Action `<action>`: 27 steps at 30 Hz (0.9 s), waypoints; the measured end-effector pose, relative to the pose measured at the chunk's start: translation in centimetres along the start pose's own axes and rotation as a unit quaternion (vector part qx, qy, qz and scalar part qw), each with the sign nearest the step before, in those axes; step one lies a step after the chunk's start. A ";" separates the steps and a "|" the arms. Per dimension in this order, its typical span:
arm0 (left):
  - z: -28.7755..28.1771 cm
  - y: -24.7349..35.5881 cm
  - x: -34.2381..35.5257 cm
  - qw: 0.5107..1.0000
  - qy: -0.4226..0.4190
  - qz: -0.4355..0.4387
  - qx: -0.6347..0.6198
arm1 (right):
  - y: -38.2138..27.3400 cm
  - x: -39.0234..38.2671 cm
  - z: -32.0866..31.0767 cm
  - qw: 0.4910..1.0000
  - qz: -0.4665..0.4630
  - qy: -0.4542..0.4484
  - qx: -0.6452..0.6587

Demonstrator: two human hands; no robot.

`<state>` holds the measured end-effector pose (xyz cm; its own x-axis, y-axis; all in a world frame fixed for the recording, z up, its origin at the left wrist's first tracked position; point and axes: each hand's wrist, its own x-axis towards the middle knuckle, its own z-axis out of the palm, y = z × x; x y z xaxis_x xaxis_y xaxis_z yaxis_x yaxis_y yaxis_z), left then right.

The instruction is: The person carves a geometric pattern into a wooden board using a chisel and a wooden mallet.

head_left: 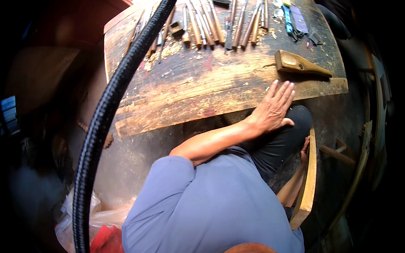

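My left hand [272, 110] reaches across my body with its fingers stretched out flat. Its fingertips are over the front edge of the wooden workbench [177, 99], and the palm lies beside my right knee. Low at my right side, my right hand [305, 147] grips a pale wooden board [310, 181] from its inner side; part of that hand is hidden behind the board and my leg. The board stands on edge along my right forearm. Just beyond my left fingertips a wooden mallet [295, 64] lies on the bench.
Several wood-handled chisels [206, 25] lie in a row at the bench's far side, among wood shavings [166, 51]. A purple case [298, 19] is at the far right. Clear plastic bags [101, 215] and red cloth [107, 239] sit at lower left. A black braided hose [101, 114] crosses the view.
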<state>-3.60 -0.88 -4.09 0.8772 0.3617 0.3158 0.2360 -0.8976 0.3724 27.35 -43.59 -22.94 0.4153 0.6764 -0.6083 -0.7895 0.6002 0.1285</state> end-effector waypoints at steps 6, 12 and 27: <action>-5.9 -6.3 -12.7 0.994 -0.011 -0.085 0.073 | 0.6 0.7 -1.2 0.996 -0.024 -0.006 0.086; -20.8 -15.9 -48.4 0.754 0.061 -0.545 0.362 | 0.6 2.4 1.3 0.999 0.037 0.028 -0.009; -19.9 -1.9 -19.6 0.862 0.404 0.197 0.234 | 15.0 3.6 10.8 0.919 -0.234 0.013 -0.318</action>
<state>-29.50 -1.27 6.37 0.3956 -0.1067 0.9122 0.2940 -0.9262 -0.2359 21.90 -27.58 -14.79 0.7715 0.3932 -0.5001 -0.6357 0.4470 -0.6294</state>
